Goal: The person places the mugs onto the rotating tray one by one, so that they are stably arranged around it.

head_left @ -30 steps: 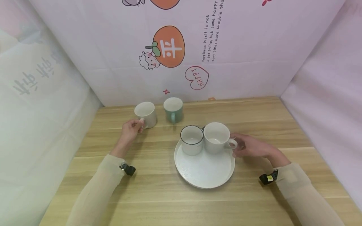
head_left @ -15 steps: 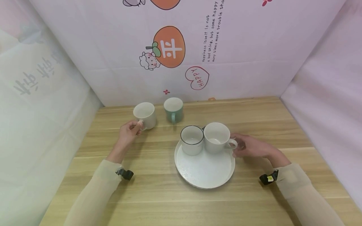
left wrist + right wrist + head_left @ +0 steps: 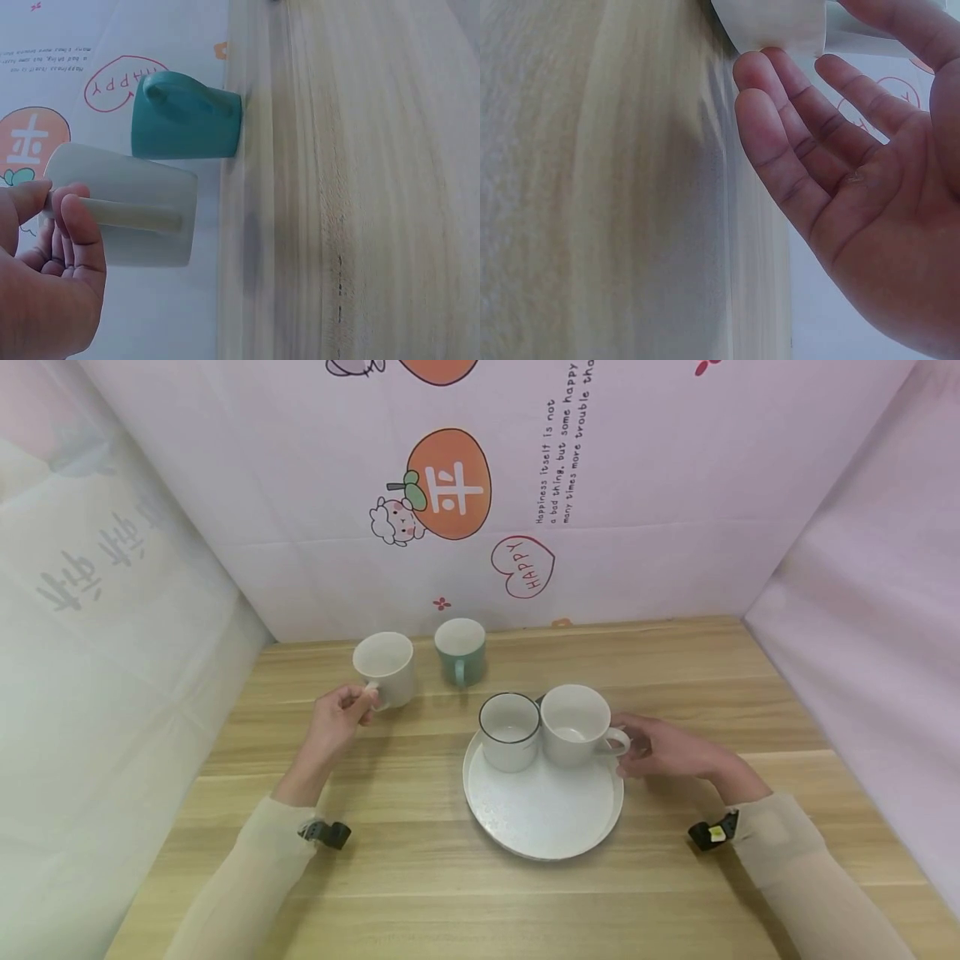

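My left hand [image 3: 339, 718] pinches the handle of a plain white mug [image 3: 393, 681] at the back left of the table. In the left wrist view the mug's base stands off the wood, with thumb and fingertips on the handle [image 3: 135, 215]. Right beside it is a teal mug [image 3: 461, 667], its handle facing me. A round white tray [image 3: 543, 818] bears a dark-rimmed white mug [image 3: 510, 752] and a larger white mug [image 3: 573, 739]. At the tray's right edge rests my right hand [image 3: 663, 747], loosely bent fingertips [image 3: 757, 71] against the rim, close to the larger mug's handle.
The wood-grain table [image 3: 405, 902] backs onto a printed white cloth wall [image 3: 637, 527]. Cloth also hangs on the left side [image 3: 127, 693] and right side. A dark piece shows behind the two tray mugs. Each wrist wears a small black camera [image 3: 326, 833].
My left wrist has drawn back and a little left, and the white mug has come slightly toward me in its grip. My right hand, the tray and its mugs stay put.
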The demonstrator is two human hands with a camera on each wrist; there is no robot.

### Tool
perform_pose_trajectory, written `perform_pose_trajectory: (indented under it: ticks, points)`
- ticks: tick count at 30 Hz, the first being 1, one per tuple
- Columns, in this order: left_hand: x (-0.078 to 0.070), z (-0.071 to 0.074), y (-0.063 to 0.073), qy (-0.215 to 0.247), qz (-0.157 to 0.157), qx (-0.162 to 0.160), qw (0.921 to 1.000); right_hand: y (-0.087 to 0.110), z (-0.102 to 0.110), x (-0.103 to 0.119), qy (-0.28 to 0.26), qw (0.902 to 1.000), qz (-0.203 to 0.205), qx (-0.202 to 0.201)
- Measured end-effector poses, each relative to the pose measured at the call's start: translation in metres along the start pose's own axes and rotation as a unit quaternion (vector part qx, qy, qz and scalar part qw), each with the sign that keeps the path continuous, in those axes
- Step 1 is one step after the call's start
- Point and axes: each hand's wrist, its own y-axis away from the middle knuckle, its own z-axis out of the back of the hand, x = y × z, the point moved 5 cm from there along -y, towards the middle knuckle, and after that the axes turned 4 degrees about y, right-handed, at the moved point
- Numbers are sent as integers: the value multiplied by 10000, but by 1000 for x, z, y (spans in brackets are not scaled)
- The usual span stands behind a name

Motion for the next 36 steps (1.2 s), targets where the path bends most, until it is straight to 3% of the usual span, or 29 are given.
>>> perform_pose_trajectory:
  ticks: [22,36]
  points:
    - [-26,-12,31,416,-103,100,9990,0,0,0,26,10000,57,36]
    - [-43,-20,50,363,-107,156,9992,-2,1,-2,88,9999,-32,67]
